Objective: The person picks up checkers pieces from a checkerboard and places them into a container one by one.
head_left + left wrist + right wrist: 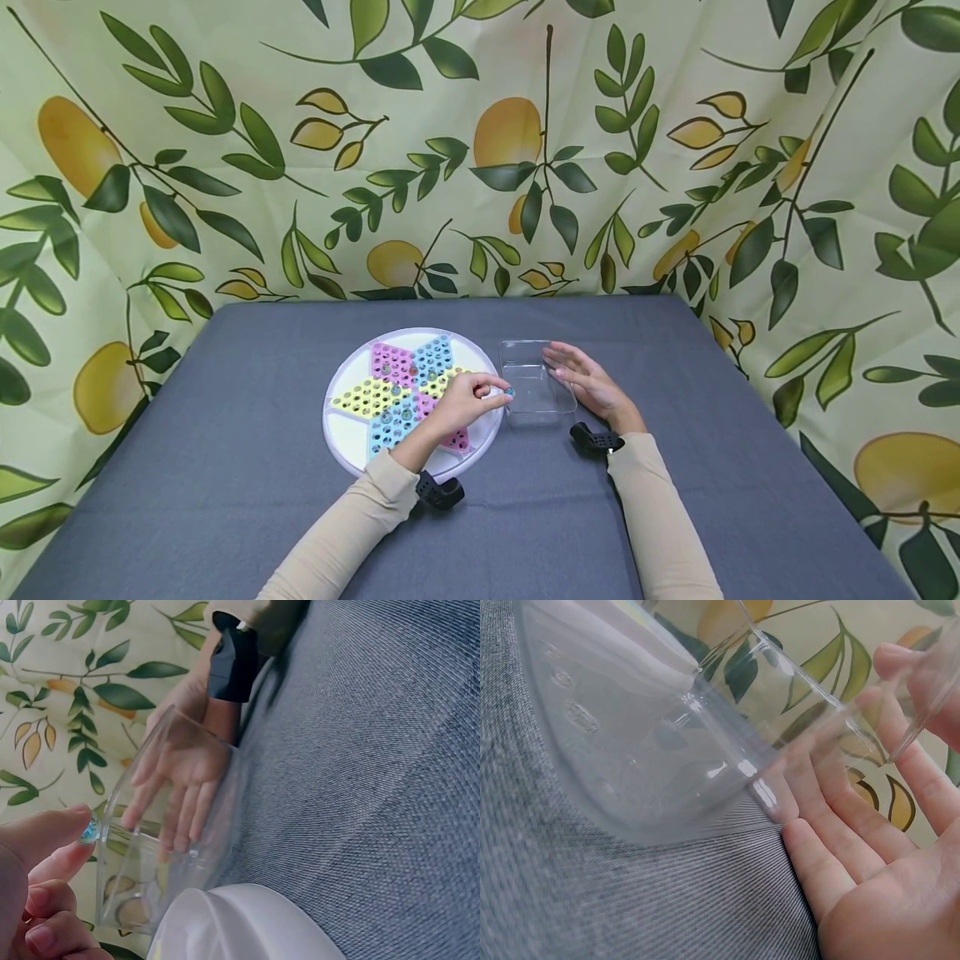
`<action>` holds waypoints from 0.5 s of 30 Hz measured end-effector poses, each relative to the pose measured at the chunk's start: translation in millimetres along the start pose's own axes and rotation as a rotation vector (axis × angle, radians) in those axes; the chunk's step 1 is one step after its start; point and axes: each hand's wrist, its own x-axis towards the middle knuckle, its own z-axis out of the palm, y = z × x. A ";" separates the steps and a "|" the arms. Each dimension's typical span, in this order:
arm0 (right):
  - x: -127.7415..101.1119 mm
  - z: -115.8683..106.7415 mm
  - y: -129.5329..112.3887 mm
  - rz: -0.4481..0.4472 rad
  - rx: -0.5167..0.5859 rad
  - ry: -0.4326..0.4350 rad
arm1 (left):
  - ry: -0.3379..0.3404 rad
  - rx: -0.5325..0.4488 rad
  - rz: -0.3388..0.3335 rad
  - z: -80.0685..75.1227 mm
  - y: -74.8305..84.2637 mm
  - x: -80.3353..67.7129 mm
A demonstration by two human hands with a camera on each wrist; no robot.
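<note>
Head cam: high, facing forward-down over table [225, 467]. Wrist cams: low, very close, facing each other through clear container [534, 385]; all three share it

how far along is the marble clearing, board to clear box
Early, it seems. Done: nothing to show, since the clear box looks empty in all views. In hand: the left hand pinches a bluish marble at the box's near rim, while the right hand rests open against its far wall. Left: several marbles sit in holes on the star board.
</note>
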 end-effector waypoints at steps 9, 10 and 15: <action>0.6 -0.8 1.1 -0.008 0.016 -0.004 | 0.013 0.030 0.013 2.2 -2.4 -0.4; 0.7 -1.2 1.3 -0.011 0.023 -0.007 | 0.013 0.035 0.015 2.3 -2.7 -0.3; 0.4 -2.6 2.4 -0.031 0.033 -0.028 | 0.003 0.044 0.035 2.2 -3.0 -0.6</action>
